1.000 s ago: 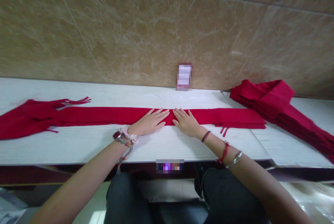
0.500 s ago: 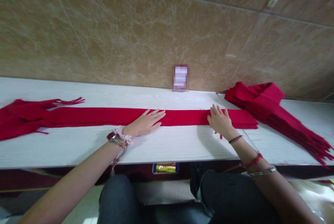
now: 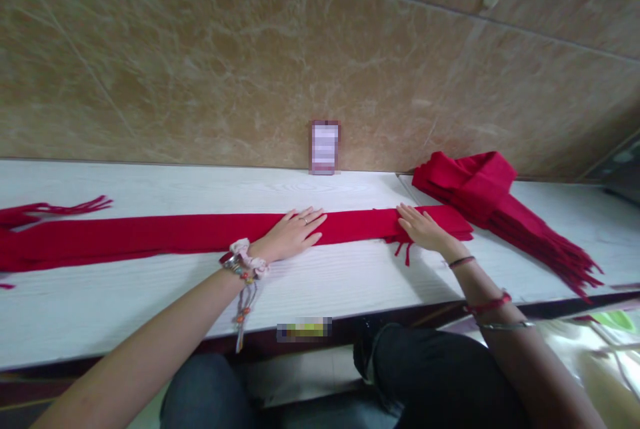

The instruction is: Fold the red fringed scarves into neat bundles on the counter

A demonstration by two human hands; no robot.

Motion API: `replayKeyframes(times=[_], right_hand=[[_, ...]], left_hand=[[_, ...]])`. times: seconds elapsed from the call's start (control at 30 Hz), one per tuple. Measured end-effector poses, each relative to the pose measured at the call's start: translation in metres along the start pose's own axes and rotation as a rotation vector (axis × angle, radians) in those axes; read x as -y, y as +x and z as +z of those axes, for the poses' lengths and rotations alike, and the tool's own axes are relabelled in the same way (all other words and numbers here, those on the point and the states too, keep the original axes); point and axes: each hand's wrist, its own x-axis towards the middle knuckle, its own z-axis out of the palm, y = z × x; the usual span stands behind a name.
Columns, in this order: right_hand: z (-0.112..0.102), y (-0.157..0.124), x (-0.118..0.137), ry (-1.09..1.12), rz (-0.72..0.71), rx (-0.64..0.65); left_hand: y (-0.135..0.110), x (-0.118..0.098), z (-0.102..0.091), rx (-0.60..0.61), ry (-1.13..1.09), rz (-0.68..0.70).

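Note:
A long red scarf lies folded lengthwise in a narrow strip across the white table. My left hand rests flat on its middle, fingers extended to the right. Nearer the scarf's folded right end, my right hand also lies on the cloth with its fingers stretched out. A few fringe threads poke out below the strip beside the right hand. More fringe shows at the far left, where the scarf runs out of view. Neither hand grips anything.
Another bundle of folded red scarves, fringed at one end, lies at the right. The white table backs onto a brown marbled wall. A small blurred card or screen leans against that wall. My legs are under the table's front edge.
My view has turned somewhat to the right. The right hand has flattened onto the scarf with its fingers pointing further left. The left hand stays on the cloth.

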Motion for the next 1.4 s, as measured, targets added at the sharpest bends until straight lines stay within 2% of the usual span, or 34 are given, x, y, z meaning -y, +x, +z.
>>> replayKeyframes(times=[0.13,0.23,0.3,0.37,0.47,0.5,0.57,0.63,0.77,0.87,0.97,1.1,1.2,1.3,1.4], right_hand=[[0.019,-0.029,-0.060,0.011,0.210,0.037],[0.021,-0.034,-0.075,0.087,0.363,0.007],[0.015,-0.028,-0.065,0.167,0.396,-0.079],[0.007,-0.017,-0.043,0.253,0.295,-0.156],[-0.001,0.000,-0.010,0.324,0.017,-0.130],[-0.001,0.003,-0.005,0.322,-0.022,-0.111],[0.002,0.003,-0.007,0.297,-0.006,-0.074],[0.010,-0.005,-0.028,0.250,0.081,-0.044],[0.027,-0.031,-0.087,0.108,0.235,0.027],[0.027,-0.040,-0.104,0.057,0.320,0.002],[0.012,-0.030,-0.077,0.117,0.299,-0.168],[-0.020,0.001,0.007,0.288,-0.082,-0.223],[-0.040,0.023,0.073,0.289,-0.278,-0.240],[-0.049,0.039,0.118,0.253,-0.343,-0.231],[-0.054,0.048,0.140,0.200,-0.357,-0.202]], left_hand=[[0.000,0.000,-0.001,-0.006,0.004,0.006],[0.001,0.000,0.000,-0.010,0.001,0.007],[0.001,0.001,0.001,-0.024,-0.001,0.013],[0.001,0.002,0.003,-0.036,0.000,0.017],[0.001,0.003,0.003,-0.029,0.004,0.010],[0.001,0.003,0.003,-0.025,0.005,0.007],[0.000,0.003,0.002,-0.023,0.006,0.004],[0.000,0.003,0.001,-0.017,0.007,0.003],[0.000,0.003,0.000,0.000,0.005,-0.001],[0.001,0.003,0.001,-0.001,-0.004,-0.002],[0.001,0.001,0.001,0.008,-0.018,-0.010],[0.001,0.001,-0.006,0.060,-0.071,-0.011],[-0.003,0.011,-0.014,0.079,-0.111,-0.030],[-0.011,0.032,-0.022,0.062,-0.117,-0.056],[-0.020,0.055,-0.028,0.057,-0.147,-0.044]])
